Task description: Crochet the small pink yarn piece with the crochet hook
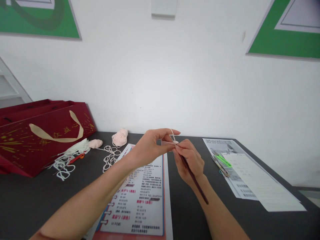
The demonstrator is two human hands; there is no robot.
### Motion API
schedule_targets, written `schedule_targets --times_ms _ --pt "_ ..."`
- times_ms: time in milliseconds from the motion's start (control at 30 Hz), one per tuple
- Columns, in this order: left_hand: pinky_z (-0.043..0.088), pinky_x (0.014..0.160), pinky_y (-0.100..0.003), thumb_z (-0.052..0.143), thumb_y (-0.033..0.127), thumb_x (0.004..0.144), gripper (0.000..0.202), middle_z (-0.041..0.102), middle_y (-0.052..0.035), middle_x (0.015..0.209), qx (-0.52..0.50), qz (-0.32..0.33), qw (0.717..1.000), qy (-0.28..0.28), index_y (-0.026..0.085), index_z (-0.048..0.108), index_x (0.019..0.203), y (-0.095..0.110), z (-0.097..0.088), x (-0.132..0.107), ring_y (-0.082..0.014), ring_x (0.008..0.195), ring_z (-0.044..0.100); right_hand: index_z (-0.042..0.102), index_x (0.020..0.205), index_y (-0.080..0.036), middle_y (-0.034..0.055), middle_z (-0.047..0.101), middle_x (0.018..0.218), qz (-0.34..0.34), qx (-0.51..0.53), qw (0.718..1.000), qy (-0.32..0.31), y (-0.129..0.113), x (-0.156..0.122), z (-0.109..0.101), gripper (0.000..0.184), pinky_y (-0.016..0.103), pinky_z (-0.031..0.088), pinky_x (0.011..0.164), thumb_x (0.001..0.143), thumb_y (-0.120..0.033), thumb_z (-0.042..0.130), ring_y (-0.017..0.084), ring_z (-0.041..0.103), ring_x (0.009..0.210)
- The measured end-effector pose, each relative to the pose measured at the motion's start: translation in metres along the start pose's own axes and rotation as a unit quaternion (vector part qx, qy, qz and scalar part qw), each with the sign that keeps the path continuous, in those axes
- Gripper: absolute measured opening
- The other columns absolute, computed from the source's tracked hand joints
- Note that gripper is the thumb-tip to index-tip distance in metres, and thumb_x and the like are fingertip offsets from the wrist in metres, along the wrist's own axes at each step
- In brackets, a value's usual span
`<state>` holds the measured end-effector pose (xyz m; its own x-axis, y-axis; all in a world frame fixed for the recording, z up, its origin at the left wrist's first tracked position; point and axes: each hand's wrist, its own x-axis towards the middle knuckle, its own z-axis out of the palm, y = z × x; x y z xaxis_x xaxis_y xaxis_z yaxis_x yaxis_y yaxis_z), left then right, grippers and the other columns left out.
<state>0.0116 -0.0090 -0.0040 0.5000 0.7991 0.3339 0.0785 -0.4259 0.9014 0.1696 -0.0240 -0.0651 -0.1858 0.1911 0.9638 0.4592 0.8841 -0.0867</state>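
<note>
My left hand [152, 143] is held above the table, its thumb and fingers pinching a small bit of pale yarn [173, 136]. A strand of it loops over the raised index finger. Closed around a crochet hook [193, 176] with a dark reddish-brown handle, my right hand [187, 158] meets the left at the fingertips. The hook's handle slants down along my right wrist. Its tip is at the yarn, too small to make out clearly. Below the hands lies a printed pattern sheet [150, 206] with red headings, partly covered by my left forearm.
A dark red gift bag [47, 133] lies at the left. Near it are white yarn [67, 163], a small pink piece [95, 143], a pale pink yarn ball [120, 137] and loose strands [110, 160]. Papers [265, 186] with a green tool [223, 160] lie at the right.
</note>
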Motion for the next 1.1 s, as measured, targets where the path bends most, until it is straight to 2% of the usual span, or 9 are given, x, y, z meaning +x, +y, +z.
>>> schedule_targets --times_ms 133,267,333,433,567,667,733,867,1100 --pt "0.041 0.067 -0.027 0.072 0.02 0.072 0.037 0.061 0.0018 0.071 -0.204 -0.071 0.975 -0.058 0.017 0.065 0.108 -0.007 0.001 0.004 -0.0099 0.065 0.055 0.053 0.101 -0.024 0.0056 0.059 0.085 -0.069 -0.045 0.997 0.0 0.012 -0.007 0.0 0.034 0.031 0.05 0.054 0.077 0.0 0.057 0.018 0.054 0.071" --pt "0.04 0.069 -0.024 0.072 0.02 0.073 0.035 0.054 0.0054 0.065 -0.242 -0.06 0.968 -0.004 0.017 0.066 0.107 -0.012 0.01 0.006 -0.0066 0.062 0.051 0.054 0.102 -0.024 0.0068 0.06 0.085 -0.076 -0.123 0.989 0.018 0.012 -0.012 0.004 0.033 0.033 0.049 0.057 0.078 -0.002 0.059 0.019 0.055 0.072" --pt "0.041 0.068 -0.025 0.071 0.021 0.074 0.035 0.055 0.005 0.066 -0.22 -0.044 0.974 0.027 0.018 0.065 0.109 -0.012 0.012 0.005 -0.0076 0.064 0.051 0.053 0.101 -0.024 0.0054 0.059 0.083 -0.017 -0.103 0.994 0.024 0.007 -0.012 0.007 0.028 0.032 0.048 0.057 0.08 -0.004 0.057 0.018 0.054 0.07" --pt "0.041 0.071 -0.027 0.07 0.024 0.075 0.035 0.056 0.0036 0.068 -0.171 -0.021 0.984 0.048 0.019 0.066 0.109 -0.012 0.01 0.005 -0.0103 0.067 0.052 0.052 0.092 -0.024 0.0017 0.056 0.08 0.141 0.04 0.988 0.057 -0.002 -0.005 0.008 0.017 0.028 0.045 0.056 0.084 -0.008 0.054 0.014 0.054 0.066" --pt "0.04 0.076 -0.031 0.069 0.027 0.076 0.031 0.054 0.0034 0.066 -0.077 0.016 0.994 0.076 0.021 0.068 0.106 -0.011 0.001 0.006 -0.0131 0.07 0.053 0.047 0.079 -0.023 -0.0045 0.044 0.067 0.321 0.318 0.884 0.121 -0.008 0.011 0.004 0.011 0.024 0.036 0.048 0.087 -0.017 0.053 0.01 0.044 0.053" --pt "0.04 0.081 -0.033 0.065 0.026 0.079 0.023 0.059 0.0007 0.071 -0.008 0.037 0.996 0.076 0.02 0.069 0.101 -0.011 -0.002 0.006 -0.0158 0.077 0.056 0.046 0.075 -0.022 -0.0059 0.039 0.061 0.376 0.373 0.839 0.124 -0.009 0.016 0.001 0.014 0.023 0.033 0.046 0.087 -0.019 0.053 0.01 0.039 0.051" --pt "0.041 0.083 -0.034 0.063 0.026 0.081 0.021 0.062 -0.0012 0.076 0.021 0.048 0.996 0.075 0.019 0.069 0.1 -0.01 -0.003 0.005 -0.017 0.082 0.057 0.048 0.076 -0.022 -0.0052 0.043 0.061 0.353 0.312 0.875 0.109 -0.009 0.014 -0.003 0.013 0.024 0.034 0.047 0.087 -0.017 0.053 0.01 0.041 0.052" --pt "0.044 0.081 -0.033 0.064 0.028 0.08 0.021 0.064 -0.0029 0.085 0.016 0.037 0.997 0.061 0.02 0.069 0.099 -0.009 -0.004 0.004 -0.0176 0.086 0.058 0.055 0.083 -0.022 -0.0002 0.056 0.076 0.219 0.122 0.967 0.04 -0.011 0.007 -0.011 0.011 0.027 0.038 0.054 0.083 -0.011 0.057 0.012 0.051 0.062" --pt "0.045 0.082 -0.033 0.064 0.024 0.08 0.02 0.067 -0.0055 0.093 0.004 0.041 0.999 0.034 0.018 0.069 0.098 -0.005 -0.01 0.002 -0.0181 0.09 0.059 0.055 0.081 -0.022 -0.0014 0.053 0.07 0.221 0.204 0.952 0.051 -0.005 0.006 -0.016 0.012 0.027 0.036 0.052 0.082 -0.01 0.058 0.013 0.049 0.061"
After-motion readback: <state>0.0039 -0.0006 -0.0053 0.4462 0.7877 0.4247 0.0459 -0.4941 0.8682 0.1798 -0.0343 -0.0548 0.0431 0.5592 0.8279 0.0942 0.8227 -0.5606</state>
